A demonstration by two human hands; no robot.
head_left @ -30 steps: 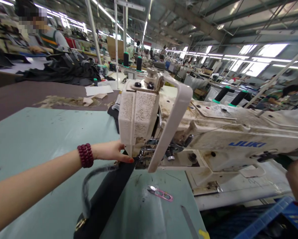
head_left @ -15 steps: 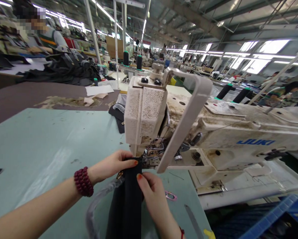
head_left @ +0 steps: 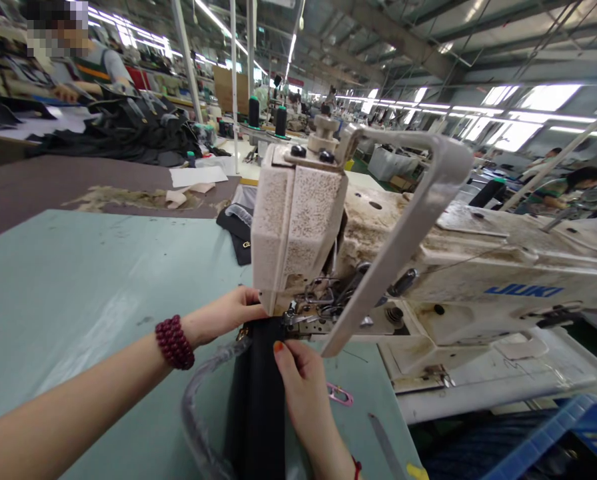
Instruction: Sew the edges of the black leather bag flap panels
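A long black fabric bag piece (head_left: pixel 266 407) runs from the bottom of the view up to the needle area of a white JUKI sewing machine (head_left: pixel 298 227). My left hand (head_left: pixel 231 312) grips its far end at the left, with the fingertips partly hidden behind the machine head. My right hand (head_left: pixel 306 383) pinches its right edge just in front of the presser foot (head_left: pixel 289 317), thumb on top. A plastic-wrapped handle (head_left: pixel 198 407) curves out on the left from gold-coloured hardware (head_left: pixel 242 332).
On the pale green table (head_left: pixel 103 287) lie pink thread snips (head_left: pixel 339 395) and a flat metal strip (head_left: pixel 384 443). Another black piece (head_left: pixel 237 237) rests behind the machine head. A blue crate (head_left: pixel 543 440) stands at lower right. A co-worker (head_left: pixel 101 63) is at the far left.
My left hand has slid slightly away from me, and its thumb is now partly behind the machine head. My right hand keeps its pinch. The view has shifted a little.
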